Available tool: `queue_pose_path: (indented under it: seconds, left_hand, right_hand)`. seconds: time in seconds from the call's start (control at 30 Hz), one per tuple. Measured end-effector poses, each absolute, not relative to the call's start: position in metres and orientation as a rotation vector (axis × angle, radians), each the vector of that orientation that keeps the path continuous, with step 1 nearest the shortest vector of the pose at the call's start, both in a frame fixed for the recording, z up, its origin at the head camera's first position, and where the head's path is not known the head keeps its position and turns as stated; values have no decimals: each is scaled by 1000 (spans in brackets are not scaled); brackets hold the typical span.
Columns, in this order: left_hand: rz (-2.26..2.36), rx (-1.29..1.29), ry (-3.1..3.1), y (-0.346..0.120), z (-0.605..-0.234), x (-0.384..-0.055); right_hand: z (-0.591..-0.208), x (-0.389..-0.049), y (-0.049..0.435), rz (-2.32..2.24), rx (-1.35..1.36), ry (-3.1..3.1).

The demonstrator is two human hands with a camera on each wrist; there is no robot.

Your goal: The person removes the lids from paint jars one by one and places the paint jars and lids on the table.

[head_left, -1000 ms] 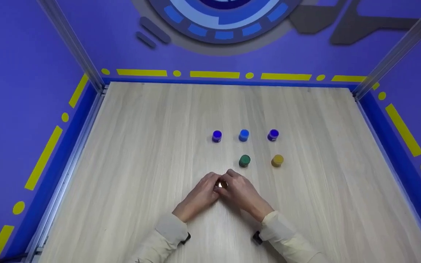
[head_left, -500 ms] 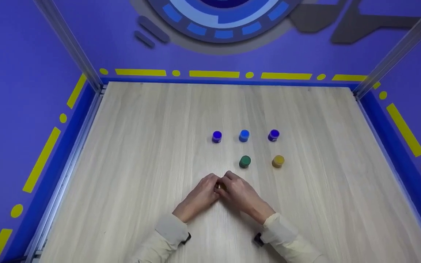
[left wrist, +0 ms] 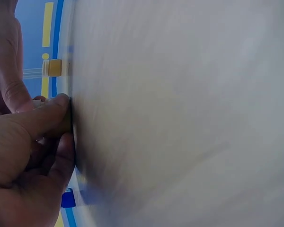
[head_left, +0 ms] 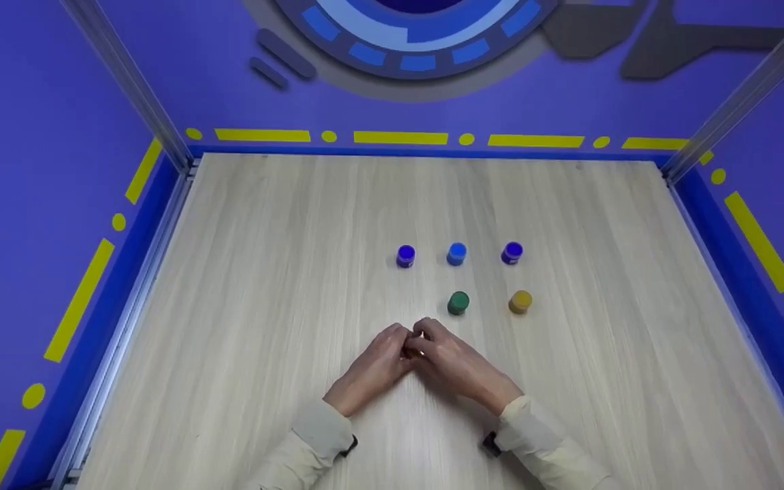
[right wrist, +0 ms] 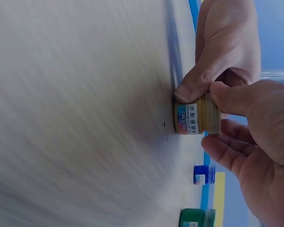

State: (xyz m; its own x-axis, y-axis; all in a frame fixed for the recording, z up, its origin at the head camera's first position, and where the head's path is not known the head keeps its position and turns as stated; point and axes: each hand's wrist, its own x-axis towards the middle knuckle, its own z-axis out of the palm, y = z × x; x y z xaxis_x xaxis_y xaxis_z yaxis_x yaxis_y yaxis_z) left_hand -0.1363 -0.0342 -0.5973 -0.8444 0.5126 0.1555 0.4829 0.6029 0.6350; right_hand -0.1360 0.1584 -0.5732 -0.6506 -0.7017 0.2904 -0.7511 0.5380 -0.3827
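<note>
Both hands meet over one small ochre paint jar (right wrist: pixel 210 113), standing on the table with its label facing the right wrist camera. My left hand (head_left: pixel 378 361) grips the lower body of the jar, its thumb pressed along the side near the table. The right hand (head_left: pixel 463 364) has its thumb on the ridged lid and its curled fingers around the far side of it. From the head view the hands hide most of this jar. Beyond them stand a green jar (head_left: pixel 458 303) and a yellow jar (head_left: pixel 520 302), both upright with lids on.
Farther back is a row of a dark blue jar (head_left: pixel 405 256), a lighter blue jar (head_left: pixel 456 254) and another dark blue jar (head_left: pixel 512 253). The pale wooden table (head_left: pixel 263 272) is bounded by blue walls and metal rails at the back and sides.
The right hand has turned slightly at the lid, its wrist shifting a little to the right and its fingers lifting. The left hand stays in place around the jar.
</note>
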Motion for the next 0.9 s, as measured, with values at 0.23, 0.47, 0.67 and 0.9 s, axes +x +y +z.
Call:
queue_pose_path:
  seconds: [0.23,0.47,0.67,0.9]
  left_hand:
    - [1123,860,2778,-34,-598,-137]
    - [1154,850,2737,-35,-600,-135]
    - [1166,798,2709,-35,-598,-136]
    - [1195,785,2691,-34,-598,-134]
  right_hand:
    - [-568,-138,159,690,1408,-2652]
    - [-569,-139,162,814,1414,-2623]
    - [-567,-136,164,983,1089,-2720]
    - [-564,-128,149,930,692,-2831]
